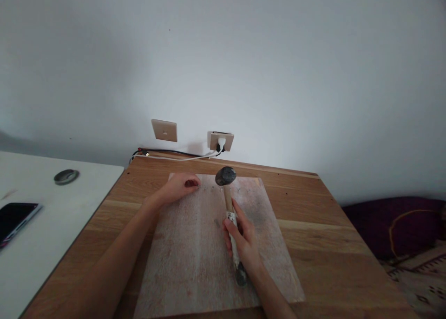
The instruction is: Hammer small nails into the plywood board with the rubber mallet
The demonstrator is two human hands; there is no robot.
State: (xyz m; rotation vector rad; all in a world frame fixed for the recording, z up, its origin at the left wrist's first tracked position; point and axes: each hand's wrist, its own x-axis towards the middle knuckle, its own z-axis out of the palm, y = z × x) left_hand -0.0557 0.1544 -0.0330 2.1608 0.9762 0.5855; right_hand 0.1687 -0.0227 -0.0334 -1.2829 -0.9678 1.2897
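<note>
My right hand is closed round the pale wooden handle of a hammer. The hammer's dark round head is raised over the far part of a worn whitish board lying on a wooden table. My left hand rests on the board's far left corner, palm down with fingers curled together. Whether anything lies under those fingers is hidden. The two hands are about a hand's width apart.
A white table adjoins on the left, bearing a dark phone and a round grey lid. Wall sockets and white and black cables run behind the table. A dark cushion lies to the right.
</note>
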